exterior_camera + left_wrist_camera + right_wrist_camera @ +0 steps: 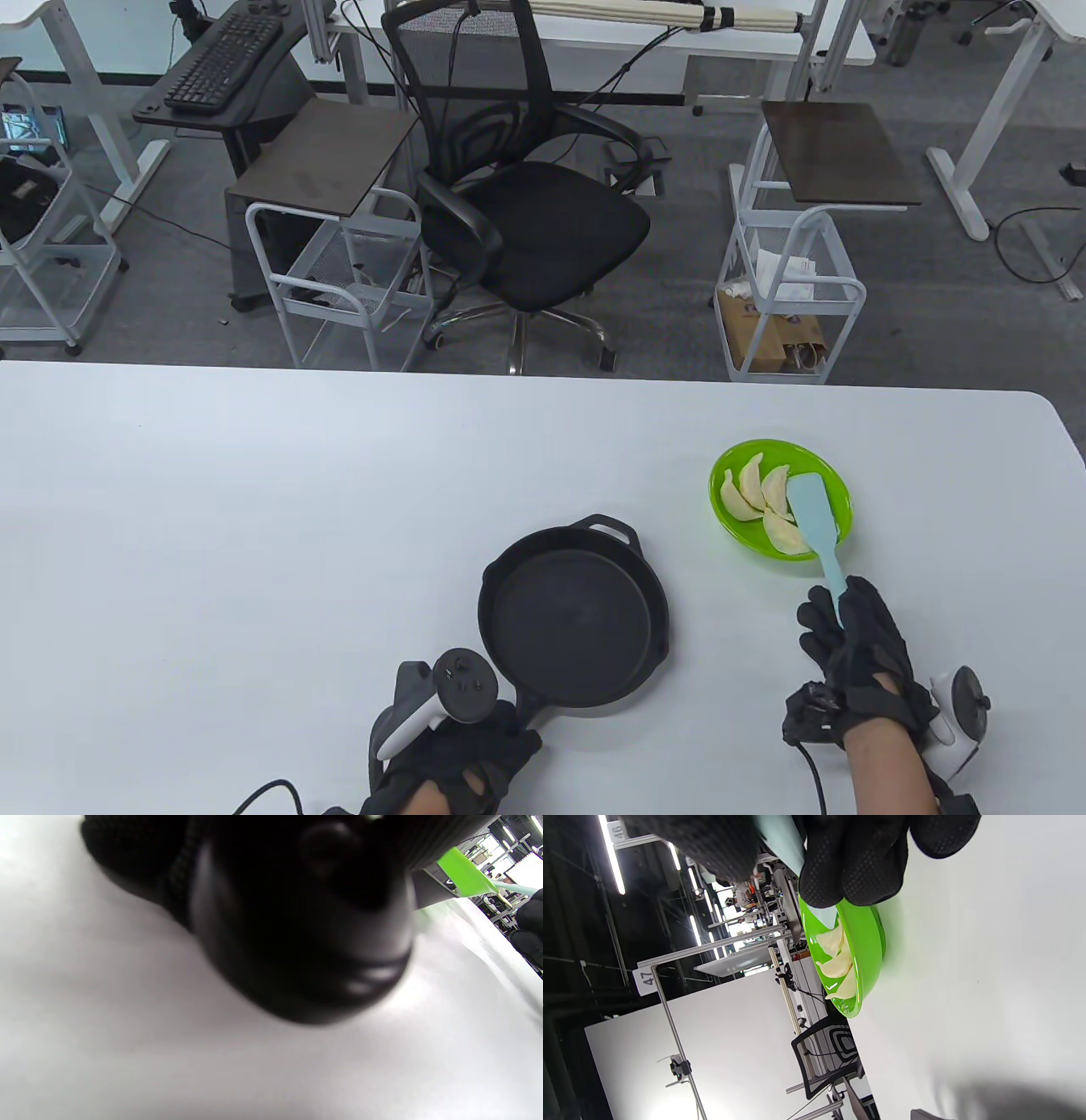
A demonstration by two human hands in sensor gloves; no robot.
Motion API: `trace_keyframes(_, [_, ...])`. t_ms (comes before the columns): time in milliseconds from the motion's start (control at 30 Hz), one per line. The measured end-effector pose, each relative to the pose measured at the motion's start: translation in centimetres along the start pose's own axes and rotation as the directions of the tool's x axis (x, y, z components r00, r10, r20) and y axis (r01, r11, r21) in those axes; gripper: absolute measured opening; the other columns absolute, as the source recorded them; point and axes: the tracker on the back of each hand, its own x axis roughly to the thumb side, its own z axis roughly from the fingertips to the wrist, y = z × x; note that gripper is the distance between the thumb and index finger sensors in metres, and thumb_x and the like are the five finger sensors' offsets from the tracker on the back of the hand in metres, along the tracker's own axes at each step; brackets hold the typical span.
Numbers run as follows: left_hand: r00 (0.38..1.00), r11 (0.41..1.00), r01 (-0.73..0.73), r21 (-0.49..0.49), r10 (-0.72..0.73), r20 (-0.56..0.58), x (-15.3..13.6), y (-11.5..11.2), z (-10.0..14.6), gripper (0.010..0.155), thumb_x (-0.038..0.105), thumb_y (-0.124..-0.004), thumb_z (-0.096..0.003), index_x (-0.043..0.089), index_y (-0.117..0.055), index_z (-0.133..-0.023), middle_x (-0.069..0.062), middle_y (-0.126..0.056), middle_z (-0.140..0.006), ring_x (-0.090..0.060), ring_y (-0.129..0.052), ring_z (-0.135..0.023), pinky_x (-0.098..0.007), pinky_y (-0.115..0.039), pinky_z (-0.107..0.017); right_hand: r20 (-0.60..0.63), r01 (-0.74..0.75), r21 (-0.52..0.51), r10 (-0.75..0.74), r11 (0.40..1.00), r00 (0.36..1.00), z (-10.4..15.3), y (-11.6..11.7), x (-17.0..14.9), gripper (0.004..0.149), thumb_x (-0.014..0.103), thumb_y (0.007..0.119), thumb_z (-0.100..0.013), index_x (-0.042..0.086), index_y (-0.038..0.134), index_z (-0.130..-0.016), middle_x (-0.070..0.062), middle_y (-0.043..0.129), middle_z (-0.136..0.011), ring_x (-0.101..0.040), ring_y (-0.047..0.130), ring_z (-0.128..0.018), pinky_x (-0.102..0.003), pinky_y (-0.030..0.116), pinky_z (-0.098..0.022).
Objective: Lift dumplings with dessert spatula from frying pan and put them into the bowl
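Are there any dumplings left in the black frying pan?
No, the frying pan is bare inside, and the dumplings lie in the green bowl.

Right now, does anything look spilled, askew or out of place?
Nothing stands out. The frying pan is bare, the dumplings lie inside the green bowl, and the spatula blade rests over them.

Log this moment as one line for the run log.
left hand: holds frying pan handle | right hand: holds spatula, blade over bowl | dumplings: in bowl | pan: empty
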Motion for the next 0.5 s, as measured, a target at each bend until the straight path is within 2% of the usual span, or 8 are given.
trace_keyframes(67, [1.000,1.000,-0.002,0.000,0.002,0.000,0.0,0.0,0.0,0.065,0.061,-0.071,-0.0471,0.019,-0.069,-0.096,0.009,-0.106,-0.051,-0.017,-0.102,-0.032,-0.046,-0.082,-0.040,0.039,-0.064,-0.022,0.065,0.998,0.997,0.1,0.0,0.4,0.059,0.034,0.071,-0.061,0.018,0.045,-0.111,-0.023,0.061,-0.106,-0.049,0.066,-0.092,-0.067,0.047,-0.073])
trace_keyframes(200, [1.000,1.000,0.000,0.000,0.000,0.000,0.0,0.0,0.0,0.065,0.061,-0.071,-0.0471,0.019,-0.069,-0.096,0.009,-0.106,-0.051,-0.016,-0.102,-0.032,-0.046,-0.082,-0.040,0.115,-0.100,-0.070,0.108,0.992,0.987,0.5,0.2,1.0,0.059,0.034,0.073,-0.060,0.018,0.046,-0.110,-0.023,0.061,-0.105,-0.049,0.066,-0.091,-0.067,0.047,-0.072])
trace_keyframes(500, [1.000,1.000,0.000,0.000,0.000,0.001,0.0,0.0,0.0,0.065,0.061,-0.071,-0.0471,0.019,-0.069,-0.096,0.009,-0.106,-0.051,-0.017,-0.102,-0.033,-0.046,-0.082,-0.040,0.204,-0.167,0.044,0.155,0.985,0.967,1.2,2.4,1.6,0.058,0.032,0.072,-0.059,0.014,0.049,-0.109,-0.024,0.067,-0.102,-0.050,0.071,-0.088,-0.068,0.049,-0.071])
